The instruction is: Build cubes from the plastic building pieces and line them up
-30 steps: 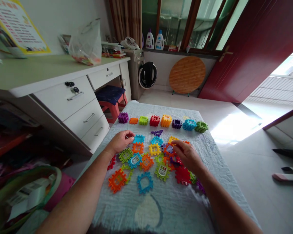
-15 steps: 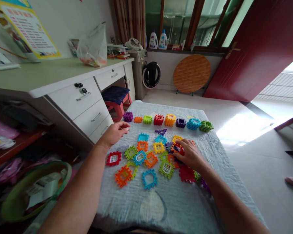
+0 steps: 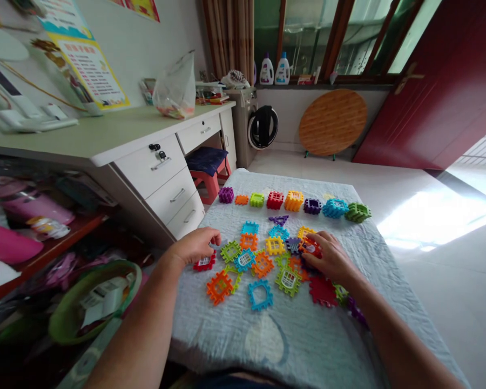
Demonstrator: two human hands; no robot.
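Note:
On the cloth-covered table [image 3: 227, 335] lie loose interlocking plastic building tiles in several colours. My left hand [image 3: 198, 246] is over the upper edge of a red tile [image 3: 204, 263] with a white window grid, its fingers bent and closed at that edge. My right hand [image 3: 330, 256] has its fingers closed on a red tile [image 3: 311, 247], which overlaps a yellow one [image 3: 306, 232]. Between the hands are a blue-framed window tile [image 3: 245, 260], an orange tile [image 3: 262, 264] and a yellow tile [image 3: 275, 246]. Nearer me lies a blue frame tile [image 3: 260, 295].
Colour-sorted stacks, such as the yellow stack [image 3: 294, 201] and green stack [image 3: 358, 212], line the far side. A desk [image 3: 146, 129] stands at left, with a green basket [image 3: 134, 275] below. A stool [image 3: 208, 165], washing machine [image 3: 243, 127] and red door [image 3: 421, 108] are beyond.
My left hand has come down from above the table onto the red window tile. My right hand stays at its red tile. The whole view has shifted slightly left.

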